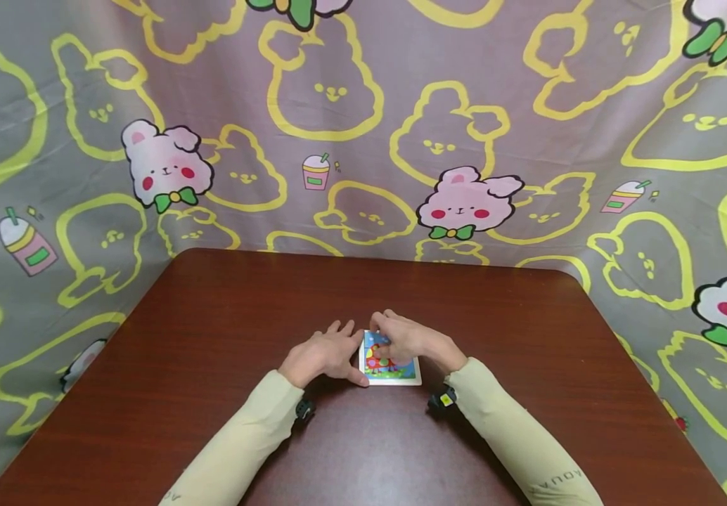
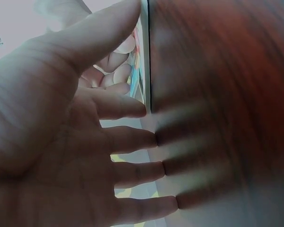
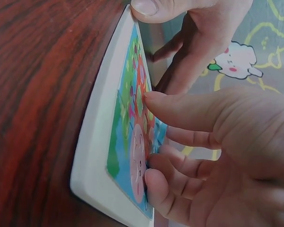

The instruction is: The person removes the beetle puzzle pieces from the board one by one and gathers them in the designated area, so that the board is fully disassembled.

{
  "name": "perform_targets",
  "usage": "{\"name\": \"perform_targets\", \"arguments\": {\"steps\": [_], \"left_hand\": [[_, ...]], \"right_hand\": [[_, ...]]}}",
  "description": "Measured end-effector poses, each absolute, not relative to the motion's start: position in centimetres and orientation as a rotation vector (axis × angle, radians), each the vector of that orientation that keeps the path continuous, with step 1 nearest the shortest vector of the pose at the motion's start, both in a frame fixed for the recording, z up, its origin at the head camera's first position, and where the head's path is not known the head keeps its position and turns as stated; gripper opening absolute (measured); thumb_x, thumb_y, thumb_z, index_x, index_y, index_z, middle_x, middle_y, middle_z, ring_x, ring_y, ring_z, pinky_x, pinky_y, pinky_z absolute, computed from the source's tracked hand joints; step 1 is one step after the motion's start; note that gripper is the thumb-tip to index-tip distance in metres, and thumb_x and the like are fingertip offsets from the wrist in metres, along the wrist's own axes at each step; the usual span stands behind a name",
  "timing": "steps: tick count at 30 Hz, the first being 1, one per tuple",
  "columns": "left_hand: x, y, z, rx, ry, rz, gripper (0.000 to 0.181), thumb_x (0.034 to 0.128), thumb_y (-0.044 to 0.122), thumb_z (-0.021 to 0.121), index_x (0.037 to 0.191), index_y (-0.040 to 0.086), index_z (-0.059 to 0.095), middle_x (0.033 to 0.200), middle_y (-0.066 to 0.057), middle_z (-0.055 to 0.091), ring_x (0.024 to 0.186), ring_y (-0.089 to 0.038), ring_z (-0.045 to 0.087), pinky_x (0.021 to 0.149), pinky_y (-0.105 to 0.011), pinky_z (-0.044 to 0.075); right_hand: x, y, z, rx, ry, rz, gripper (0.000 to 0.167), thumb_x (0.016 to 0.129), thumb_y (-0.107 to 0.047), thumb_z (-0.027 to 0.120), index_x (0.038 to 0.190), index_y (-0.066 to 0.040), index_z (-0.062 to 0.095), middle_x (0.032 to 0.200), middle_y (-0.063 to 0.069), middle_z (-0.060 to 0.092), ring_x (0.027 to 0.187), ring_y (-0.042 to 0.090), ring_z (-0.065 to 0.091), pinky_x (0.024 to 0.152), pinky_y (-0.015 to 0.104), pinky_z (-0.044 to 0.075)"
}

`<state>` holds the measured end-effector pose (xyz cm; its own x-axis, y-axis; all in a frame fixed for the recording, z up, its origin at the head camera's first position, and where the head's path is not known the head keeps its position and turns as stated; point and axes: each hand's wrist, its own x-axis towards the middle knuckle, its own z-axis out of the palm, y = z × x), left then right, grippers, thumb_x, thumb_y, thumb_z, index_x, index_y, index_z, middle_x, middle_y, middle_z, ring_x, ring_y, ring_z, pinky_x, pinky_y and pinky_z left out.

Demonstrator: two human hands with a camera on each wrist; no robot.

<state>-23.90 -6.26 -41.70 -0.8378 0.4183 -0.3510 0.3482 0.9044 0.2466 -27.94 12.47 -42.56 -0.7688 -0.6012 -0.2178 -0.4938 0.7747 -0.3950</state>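
A small picture board (image 1: 395,381) with a white rim lies flat on the table, showing a red spotted ladybug with a pink face (image 3: 138,163) on a blue and green ground. My left hand (image 1: 325,355) steadies its left side, fingers spread; the thumb touches the near left corner and the index finger the far left one. Over the picture, my right hand (image 1: 404,339) has its thumb and bent fingers (image 3: 154,182) touching the printed surface, with a gap between thumb and fingers. Part of the picture is hidden beneath this hand.
A dark red-brown wooden table (image 1: 243,295) extends around the board on all sides. Behind it and along both sides hangs a grey cloth (image 1: 363,84) with yellow outlines and cartoon rabbits. Black devices (image 1: 442,400) are strapped at both wrists.
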Motion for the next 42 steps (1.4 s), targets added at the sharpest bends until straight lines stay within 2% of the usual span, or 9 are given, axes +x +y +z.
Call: {"name": "perform_targets", "arguments": {"steps": [4, 11, 17, 22, 28, 35, 42], "left_hand": [[-23.84, -6.24, -41.71, 0.561, 2.662, 0.234, 0.1, 0.0787, 0.061, 0.073, 0.155, 0.013, 0.03, 0.163, -0.015, 0.021, 0.15, -0.04, 0.018, 0.114, -0.062, 0.025], [-23.84, -6.26, -41.76, 0.558, 2.666, 0.236, 0.099, 0.0788, 0.06, 0.073, 0.155, 0.014, 0.03, 0.163, -0.015, 0.021, 0.15, -0.04, 0.018, 0.114, -0.063, 0.026], [-23.83, -6.22, -41.82, 0.553, 2.66, 0.229, 0.099, 0.0785, 0.061, 0.072, 0.155, 0.014, 0.03, 0.164, -0.014, 0.021, 0.151, -0.04, 0.018, 0.114, -0.062, 0.026], [-23.81, -6.13, -41.76, 0.556, 2.662, 0.224, 0.099, 0.0785, 0.061, 0.072, 0.155, 0.014, 0.03, 0.163, -0.014, 0.022, 0.15, -0.04, 0.018, 0.114, -0.062, 0.026], [-23.8, -6.15, -41.64, 0.549, 2.667, 0.218, 0.1, 0.0783, 0.061, 0.073, 0.155, 0.014, 0.03, 0.163, -0.014, 0.022, 0.15, -0.04, 0.019, 0.114, -0.062, 0.027], [-23.75, -6.17, -41.72, 0.553, 2.674, 0.219, 0.1, 0.0782, 0.061, 0.073, 0.155, 0.014, 0.03, 0.163, -0.015, 0.022, 0.15, -0.04, 0.019, 0.114, -0.062, 0.027], [-23.7, -6.23, -41.64, 0.549, 2.672, 0.24, 0.099, 0.0786, 0.06, 0.073, 0.156, 0.016, 0.029, 0.163, -0.015, 0.022, 0.15, -0.04, 0.018, 0.114, -0.062, 0.027]], "right_hand": [[-27.96, 12.46, -42.68, -0.824, 2.636, -0.461, 0.03, 0.091, -0.023, 0.071, 0.112, -0.015, 0.051, 0.107, 0.003, 0.048, 0.09, 0.016, 0.05, 0.082, 0.032, 0.045], [-27.89, 12.27, -42.69, -0.799, 2.657, -0.393, 0.039, 0.09, -0.029, 0.072, 0.122, -0.013, 0.058, 0.106, 0.003, 0.052, 0.091, 0.015, 0.048, 0.082, 0.031, 0.046], [-27.82, 12.38, -42.75, -0.812, 2.655, -0.415, 0.04, 0.089, -0.028, 0.073, 0.124, -0.013, 0.059, 0.106, 0.004, 0.055, 0.092, 0.016, 0.05, 0.085, 0.033, 0.046], [-27.99, 12.52, -42.97, -0.821, 2.63, -0.478, 0.033, 0.09, -0.022, 0.072, 0.116, -0.014, 0.053, 0.104, 0.004, 0.052, 0.092, 0.016, 0.048, 0.083, 0.034, 0.046], [-28.16, 12.54, -43.0, -0.84, 2.622, -0.55, 0.033, 0.09, -0.019, 0.072, 0.11, -0.015, 0.046, 0.1, 0.004, 0.049, 0.088, 0.017, 0.047, 0.078, 0.032, 0.043], [-27.93, 12.36, -42.87, -0.849, 2.672, -0.53, 0.031, 0.089, -0.022, 0.073, 0.108, -0.014, 0.051, 0.098, 0.0, 0.054, 0.086, 0.017, 0.052, 0.077, 0.033, 0.046], [-27.92, 12.08, -42.69, -0.952, 2.746, -0.636, 0.013, 0.092, -0.014, 0.068, 0.102, -0.013, 0.059, 0.091, -0.002, 0.063, 0.079, 0.013, 0.057, 0.072, 0.03, 0.05]]}}
